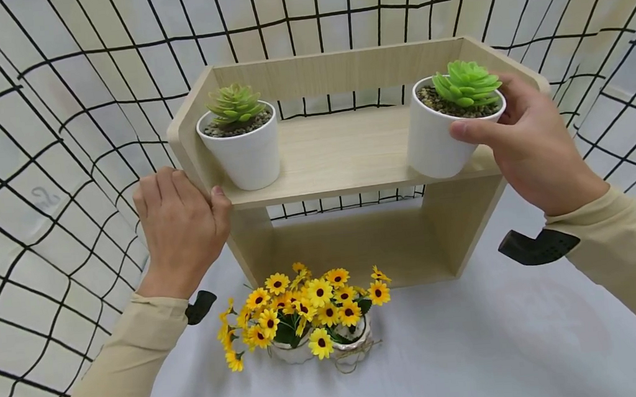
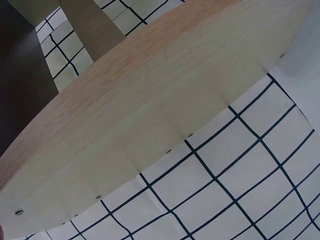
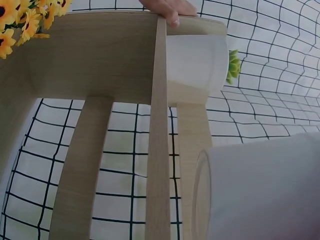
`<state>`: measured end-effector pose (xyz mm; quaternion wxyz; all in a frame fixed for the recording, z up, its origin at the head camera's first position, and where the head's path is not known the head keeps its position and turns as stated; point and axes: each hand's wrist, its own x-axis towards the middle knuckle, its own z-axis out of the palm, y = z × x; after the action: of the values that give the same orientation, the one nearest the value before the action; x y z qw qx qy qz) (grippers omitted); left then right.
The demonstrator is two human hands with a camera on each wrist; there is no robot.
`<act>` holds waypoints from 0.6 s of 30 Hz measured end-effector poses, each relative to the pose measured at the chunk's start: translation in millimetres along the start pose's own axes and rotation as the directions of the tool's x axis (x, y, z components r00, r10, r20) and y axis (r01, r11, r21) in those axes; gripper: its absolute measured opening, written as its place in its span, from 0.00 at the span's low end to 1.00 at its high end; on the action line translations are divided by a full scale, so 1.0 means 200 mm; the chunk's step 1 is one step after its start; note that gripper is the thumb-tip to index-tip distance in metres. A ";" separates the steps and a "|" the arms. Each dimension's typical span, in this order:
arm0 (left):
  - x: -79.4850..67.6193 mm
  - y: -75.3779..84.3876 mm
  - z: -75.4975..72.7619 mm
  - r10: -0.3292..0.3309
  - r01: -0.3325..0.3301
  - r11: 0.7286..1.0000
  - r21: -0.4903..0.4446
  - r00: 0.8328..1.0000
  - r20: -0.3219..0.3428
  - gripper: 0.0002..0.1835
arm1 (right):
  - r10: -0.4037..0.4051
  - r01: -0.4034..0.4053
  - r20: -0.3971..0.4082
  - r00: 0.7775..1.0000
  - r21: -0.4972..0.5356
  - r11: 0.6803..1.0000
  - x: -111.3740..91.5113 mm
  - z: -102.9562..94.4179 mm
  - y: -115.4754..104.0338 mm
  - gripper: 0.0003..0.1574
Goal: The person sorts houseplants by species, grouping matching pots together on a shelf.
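A small wooden two-tier shelf (image 1: 342, 153) stands in the middle of the head view. My left hand (image 1: 182, 225) grips its left side panel near the upper board, thumb at the front edge. On the right, my right hand (image 1: 538, 144) holds a white pot (image 1: 436, 136) with a bright green succulent (image 1: 467, 87), thumb on the front of the rim and fingers behind. That pot is at the right end of the upper board; its round base (image 3: 201, 197) shows in the right wrist view. Another white pot (image 1: 250, 157) with a yellowish-green succulent (image 1: 236, 104) sits at the board's left end.
Yellow artificial flowers (image 1: 320, 292) in small white pots stand before the shelf's lower compartment on a white surface (image 1: 447, 344). Black wire grid (image 1: 39, 152) runs behind and along both sides. The left wrist view is mostly filled by the side panel (image 2: 150, 115).
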<state>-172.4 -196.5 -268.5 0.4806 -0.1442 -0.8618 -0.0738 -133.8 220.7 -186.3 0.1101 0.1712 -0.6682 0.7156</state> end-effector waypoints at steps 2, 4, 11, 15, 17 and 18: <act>0.00 0.00 0.00 -0.001 0.001 1.000 -0.004 1.000 -0.005 0.26 | -0.006 0.007 -0.022 1.000 0.007 1.000 0.02 0.00 0.01 0.39; 0.00 0.00 0.00 0.000 -0.001 1.000 -0.007 1.000 -0.009 0.26 | -0.008 0.008 -0.042 0.999 0.011 1.000 0.03 0.00 0.02 0.39; 0.00 0.00 0.01 0.003 -0.003 1.000 -0.013 1.000 -0.013 0.26 | 0.055 -0.062 -0.114 0.992 -0.059 0.996 0.06 0.00 0.06 0.41; 0.00 0.00 0.01 0.003 -0.003 1.000 -0.016 1.000 -0.021 0.26 | 0.077 -0.091 -0.132 0.988 -0.101 0.991 0.07 0.01 0.08 0.42; 0.00 0.00 0.01 0.000 -0.001 1.000 -0.018 1.000 -0.024 0.25 | 0.079 -0.097 -0.140 0.987 -0.124 0.988 0.07 0.01 0.09 0.43; 0.00 0.00 0.01 -0.001 0.000 1.000 -0.018 1.000 -0.026 0.26 | 0.079 -0.099 -0.146 0.986 -0.131 0.986 0.08 0.01 0.09 0.44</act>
<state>-174.7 -196.5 -269.6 0.4904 -0.1474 -0.8548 -0.0837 -154.7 215.3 -196.7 0.1364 0.0823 -0.7136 0.6822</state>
